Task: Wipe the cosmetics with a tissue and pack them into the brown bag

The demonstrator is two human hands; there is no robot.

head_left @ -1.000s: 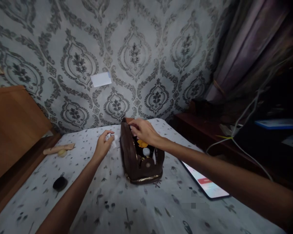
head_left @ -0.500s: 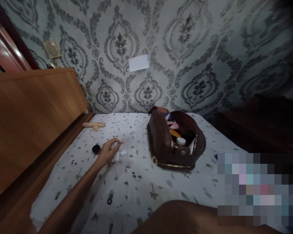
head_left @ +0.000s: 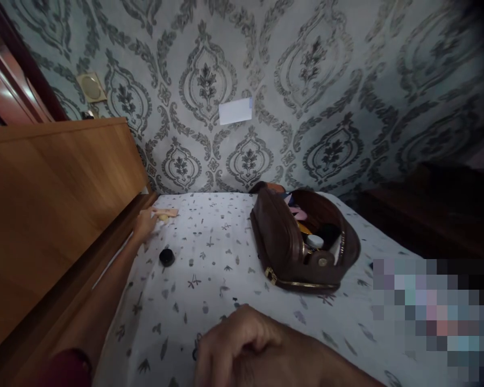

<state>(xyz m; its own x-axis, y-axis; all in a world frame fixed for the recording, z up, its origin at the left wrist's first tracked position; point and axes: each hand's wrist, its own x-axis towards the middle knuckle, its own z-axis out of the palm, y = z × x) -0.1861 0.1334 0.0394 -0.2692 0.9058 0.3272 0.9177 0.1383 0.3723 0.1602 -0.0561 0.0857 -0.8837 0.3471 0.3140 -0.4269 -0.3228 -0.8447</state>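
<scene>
My left hand (head_left: 145, 223) reaches to the far left of the bed, its fingers closed around the near end of a peach-coloured tube (head_left: 170, 213). A small yellowish round item (head_left: 163, 217) lies against that tube. Closer to me is a round black lid or jar (head_left: 166, 257), apart from both hands. Low in the middle, my right hand (head_left: 246, 344) is curled with the fingers folded under; whatever it may hold is hidden. Beyond it, to the right, stands a brown toiletry bag (head_left: 276, 228), unzipped, with a white-capped jar (head_left: 315, 241) and several other items inside.
A patterned white sheet (head_left: 221, 269) covers the bed. The wooden headboard (head_left: 64, 183) borders it on the left, and the papered wall (head_left: 246, 64) rises behind. Dark furniture (head_left: 419, 215) stands at the right. A blurred-out patch covers the lower right.
My left hand has moved away and left from the bed's middle to the tube. The small whitish item beneath it is no longer visible there. My right hand has come into view below.
</scene>
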